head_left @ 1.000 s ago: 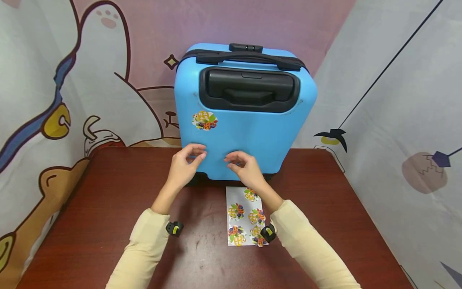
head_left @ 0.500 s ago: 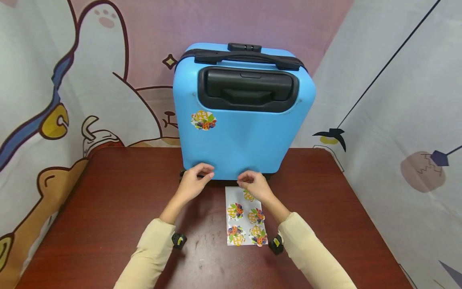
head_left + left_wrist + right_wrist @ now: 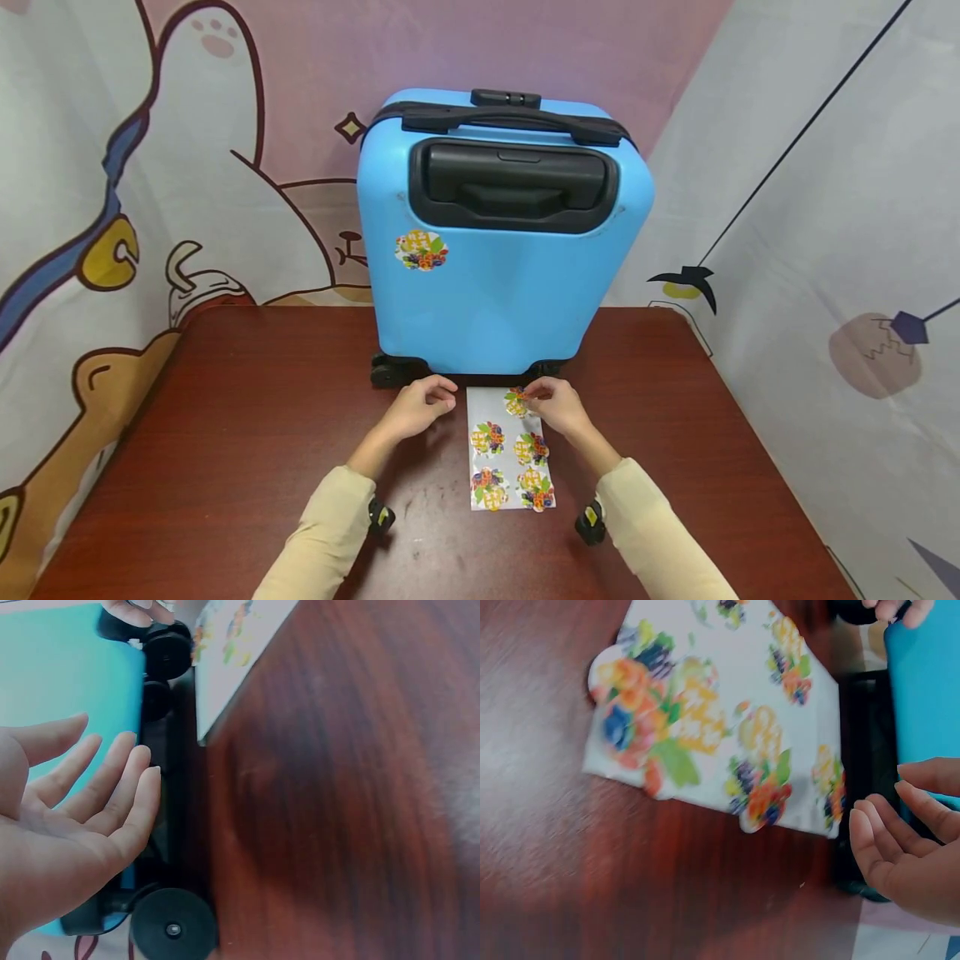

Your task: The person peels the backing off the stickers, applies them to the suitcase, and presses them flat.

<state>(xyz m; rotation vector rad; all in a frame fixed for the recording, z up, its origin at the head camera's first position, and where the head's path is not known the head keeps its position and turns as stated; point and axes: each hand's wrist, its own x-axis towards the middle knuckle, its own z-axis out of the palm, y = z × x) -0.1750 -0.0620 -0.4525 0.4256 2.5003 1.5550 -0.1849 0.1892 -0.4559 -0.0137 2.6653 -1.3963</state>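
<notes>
A white sticker sheet (image 3: 491, 404) with several round fruit stickers lies on the table in front of a light blue suitcase (image 3: 487, 300). My right hand (image 3: 558, 405) is at the sheet's far right corner, its fingertips overlapping the topmost sticker (image 3: 516, 402) in the head view. The right wrist view shows the right hand's loosely bent fingers (image 3: 885, 825) holding nothing. My left hand (image 3: 422, 407) hovers left of the sheet with relaxed fingers and nothing in them. In the left wrist view, its fingers (image 3: 124, 802) are spread near the suitcase's bottom edge. One fruit sticker (image 3: 422, 250) is on the suitcase's upper left.
The suitcase stands upright at the back of the brown table (image 3: 285, 417), with a black wheel (image 3: 390, 371) at its lower left and a black handle recess (image 3: 514, 185) above. A cartoon-printed cloth (image 3: 247, 208) hangs behind.
Both hands have come down from the suitcase's lower front toward the sheet and moved slightly right. The right hand is now at its upper right corner. The stickers look unchanged.
</notes>
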